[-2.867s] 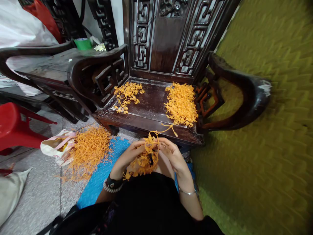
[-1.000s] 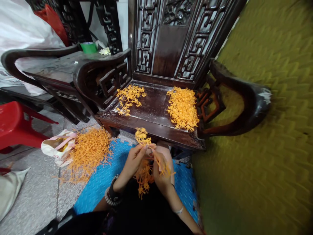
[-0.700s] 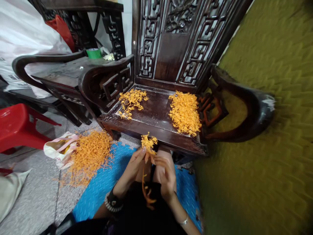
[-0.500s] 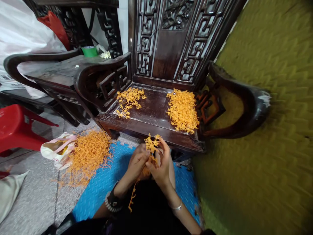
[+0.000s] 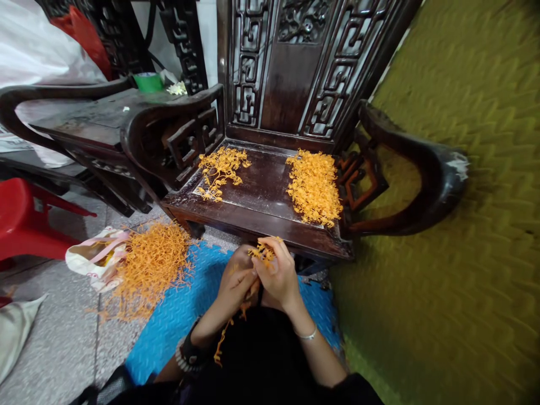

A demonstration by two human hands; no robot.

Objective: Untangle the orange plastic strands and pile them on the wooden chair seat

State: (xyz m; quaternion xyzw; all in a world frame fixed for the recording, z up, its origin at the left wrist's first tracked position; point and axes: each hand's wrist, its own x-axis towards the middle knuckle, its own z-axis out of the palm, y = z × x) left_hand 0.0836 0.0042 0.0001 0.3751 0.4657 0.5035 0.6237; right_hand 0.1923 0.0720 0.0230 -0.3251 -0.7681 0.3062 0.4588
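The bright orange, curly, branching cluster sits right at the person's hands, just short of the near edge of the dark brown carved wooden chair, and the right hand is the nearer of the two to it. That hand arches over the cluster from the right, its fingers bent and its thumb set opposite, so that the curls lie in the gap between them. The left hand comes in from the left and a little nearer the body, its thumb pressed down on its curled fingers; it appears to pinch the lower strands, though the exact contact is hidden. Taken as a whole, the held piece seems to run from far right to near left, from the gathered curls through the left hand's grip to a thin, knobbly orange tail hanging over the black clothing; whether the two join beneath the fingers cannot be told. The cluster looks crimped and spidery, with thin tips that spread out from small knots, and it seems light and pliable. The dense orange pile on the right of the seat and the looser orange clump on its left look much the same, while the floor heap to the left is of straighter, thinner orange strands.
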